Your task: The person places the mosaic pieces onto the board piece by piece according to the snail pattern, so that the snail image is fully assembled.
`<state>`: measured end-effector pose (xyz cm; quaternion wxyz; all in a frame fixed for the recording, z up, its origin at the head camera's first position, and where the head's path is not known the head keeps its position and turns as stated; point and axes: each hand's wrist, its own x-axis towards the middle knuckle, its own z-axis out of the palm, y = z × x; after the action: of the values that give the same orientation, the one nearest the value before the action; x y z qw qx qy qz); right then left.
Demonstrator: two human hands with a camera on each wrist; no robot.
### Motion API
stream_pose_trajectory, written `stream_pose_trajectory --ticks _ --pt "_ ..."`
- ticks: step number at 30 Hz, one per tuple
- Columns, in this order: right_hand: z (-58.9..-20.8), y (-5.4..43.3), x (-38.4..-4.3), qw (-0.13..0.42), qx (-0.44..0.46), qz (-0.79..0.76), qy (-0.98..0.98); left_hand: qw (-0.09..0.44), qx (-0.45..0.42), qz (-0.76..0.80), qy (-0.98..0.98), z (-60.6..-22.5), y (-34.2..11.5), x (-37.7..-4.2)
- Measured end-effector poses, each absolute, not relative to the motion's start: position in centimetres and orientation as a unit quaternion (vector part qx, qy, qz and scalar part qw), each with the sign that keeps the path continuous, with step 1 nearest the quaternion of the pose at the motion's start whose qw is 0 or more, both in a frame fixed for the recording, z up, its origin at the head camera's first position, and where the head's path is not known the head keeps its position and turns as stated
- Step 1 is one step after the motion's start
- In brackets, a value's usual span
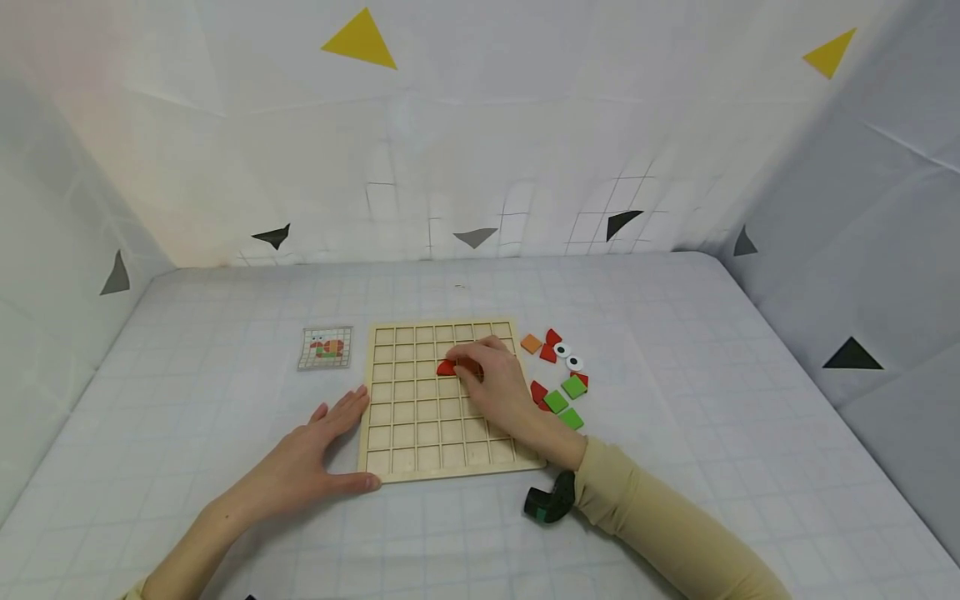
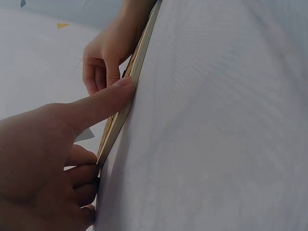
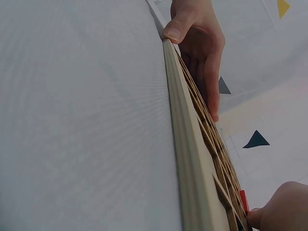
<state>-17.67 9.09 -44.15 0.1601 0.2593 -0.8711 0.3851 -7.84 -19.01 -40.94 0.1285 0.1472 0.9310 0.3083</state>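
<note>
On the white, faintly lined cloth (image 1: pixel 705 392) I have a square board (image 1: pixel 405 412) of pale wood, its face cut by thin raised strips into small square wells. Seen edge-on from the right wrist, the rim shows fine layered bands, like plywood.

The left hand (image 1: pixel 303 462) is spread wide, fingertips touching the board's left side and thumb on the near left corner; I see it gripping nothing. The right hand (image 1: pixel 498 379) is narrow — thumb and forefinger pinch a smooth red piece (image 1: pixel 446 367), rounded along one side, over the third row from the far edge, about the fourth column from the left. From the right wrist it stands above the dividers; I cannot tell whether it touches the well's floor.

Just beyond the board's right edge I find loose flat pieces: an orange square (image 1: pixel 531 343), two white discs (image 1: pixel 567 357) with black pupils, red wedges (image 1: pixel 548 354) with curved edges, and three green squares (image 1: pixel 556 402), some overlapping the reds. Left of the board lies a gridded card (image 1: pixel 325 347) with a small coloured picture — glossy, by its look. A tan sleeve (image 1: pixel 660 517) wrinkles along the right forearm.
</note>
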Motion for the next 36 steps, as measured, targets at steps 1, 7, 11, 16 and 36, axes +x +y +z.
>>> stream_pose_trajectory --ticks 1,7,11,16,36 --pt "-44.1 9.1 -17.7 0.160 0.261 0.386 -0.870 0.128 0.147 0.309 0.931 -40.9 -19.0 -7.8" --pt "-43.9 9.0 -17.6 0.150 0.282 0.386 -0.866 0.129 0.146 0.308 0.931 -40.9 -19.0 -7.8" --pt "-43.7 9.0 -17.5 0.142 0.284 0.387 -0.866 0.129 0.145 0.308 0.932 -40.8 -19.1 -7.8" --pt "-43.7 8.8 -17.5 0.144 0.276 0.395 -0.865 0.126 0.144 0.308 0.932 -40.8 -19.2 -7.7" --pt "-40.6 12.5 -16.7 0.037 0.224 0.480 -0.847 0.136 0.144 0.311 0.929 -41.0 -19.0 -7.9"
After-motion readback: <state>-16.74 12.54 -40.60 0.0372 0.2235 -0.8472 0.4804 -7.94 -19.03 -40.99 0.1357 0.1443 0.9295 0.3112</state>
